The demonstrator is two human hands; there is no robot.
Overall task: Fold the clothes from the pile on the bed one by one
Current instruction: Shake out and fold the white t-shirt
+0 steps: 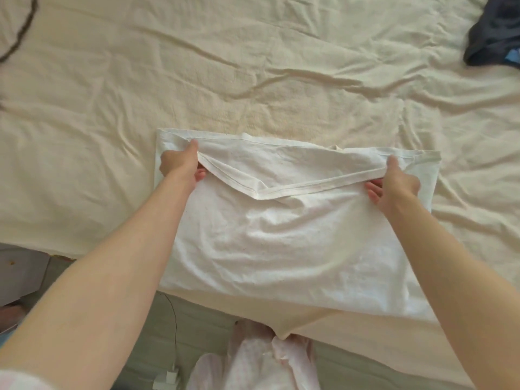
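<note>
A white garment [281,243] lies spread on the cream bed sheet [253,66], reaching from the bed's near edge to the middle. Its stitched hem is folded back toward the far side and sags in a V between my hands. My left hand [180,164] pinches the hem at the left, thumb on top and fingers under the cloth. My right hand [394,184] pinches the hem at the right in the same way. A dark blue garment [492,40] lies crumpled at the far right corner of the bed.
The wrinkled sheet stretches wide beyond and to both sides of the white garment. A dark cord [22,32] runs along the top left. Below the bed's near edge are the floor, a white charger [166,380] with its thin cable, and my pink-patterned legs [261,361].
</note>
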